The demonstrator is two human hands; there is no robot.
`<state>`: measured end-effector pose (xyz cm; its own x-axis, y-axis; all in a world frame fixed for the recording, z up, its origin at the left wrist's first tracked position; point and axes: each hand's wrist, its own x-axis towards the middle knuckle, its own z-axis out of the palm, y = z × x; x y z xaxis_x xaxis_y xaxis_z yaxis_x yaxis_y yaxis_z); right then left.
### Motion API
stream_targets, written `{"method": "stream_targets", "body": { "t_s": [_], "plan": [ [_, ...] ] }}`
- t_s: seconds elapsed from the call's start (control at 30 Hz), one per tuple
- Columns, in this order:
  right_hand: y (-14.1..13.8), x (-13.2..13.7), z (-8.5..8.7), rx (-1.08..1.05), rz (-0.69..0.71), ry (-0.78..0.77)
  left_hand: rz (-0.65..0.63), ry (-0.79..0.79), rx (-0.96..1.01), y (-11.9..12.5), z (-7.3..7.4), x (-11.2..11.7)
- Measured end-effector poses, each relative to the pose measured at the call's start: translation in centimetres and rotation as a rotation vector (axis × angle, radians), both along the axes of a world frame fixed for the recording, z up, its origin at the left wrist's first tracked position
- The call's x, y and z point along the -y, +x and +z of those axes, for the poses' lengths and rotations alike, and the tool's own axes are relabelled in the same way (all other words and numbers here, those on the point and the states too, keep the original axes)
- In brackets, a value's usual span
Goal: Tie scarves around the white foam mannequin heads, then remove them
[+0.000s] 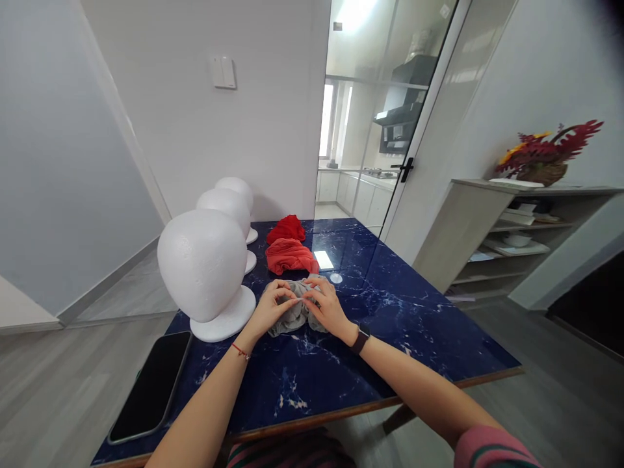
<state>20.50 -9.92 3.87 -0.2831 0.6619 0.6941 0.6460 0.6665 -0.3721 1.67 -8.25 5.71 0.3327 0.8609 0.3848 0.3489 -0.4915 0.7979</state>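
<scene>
A crumpled grey cloth (292, 318) lies on the dark blue marbled table (312, 383) in front of me. My left hand (275, 305) pinches at its middle with thumb and forefinger. From the other side my right hand (324, 304) pinches at the same spot, so the fingertips of both hands almost meet. A small pale bit shows between them; whether it is a fold of the cloth I cannot tell. Just beyond lies a coral-red cloth (287, 255), and behind that a brighter red cloth (287, 229).
White foam heads stand in a row on the left: a near one (202, 260), a middle one (224, 205) and a far one (236, 188). A black phone (151, 383) lies at the table's left edge. A small white disc (336, 278) sits beyond my right hand.
</scene>
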Motion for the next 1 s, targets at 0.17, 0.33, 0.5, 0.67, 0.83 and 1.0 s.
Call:
{"method": "stream_targets", "body": {
  "t_s": [0.17, 0.33, 0.5, 0.67, 0.83, 1.0],
  "plan": [
    [0.4, -0.1, 0.3, -0.075, 0.051, -0.024, -0.015, 0.024, -0.005, -0.1, -0.1, -0.2],
    [0.7, -0.2, 0.5, -0.162, 0.116, -0.075, 0.006, 0.008, 0.006, -0.2, -0.2, -0.4],
    [0.8, -0.3, 0.3, -0.179, 0.109, -0.063, 0.017, 0.044, 0.0, -0.3, -0.3, -0.6],
    [0.9, -0.5, 0.2, -0.201, 0.101, -0.053, 0.02, 0.056, 0.0, -0.4, -0.6, -0.8],
    [1.2, -0.7, 0.0, -0.228, 0.118, -0.058, 0.04, 0.033, 0.032, -0.4, -0.6, -0.8],
    [1.3, -0.8, -0.3, -0.225, 0.134, -0.071, 0.079, 0.027, 0.066, -0.3, -0.3, -0.7]
  ]
}}
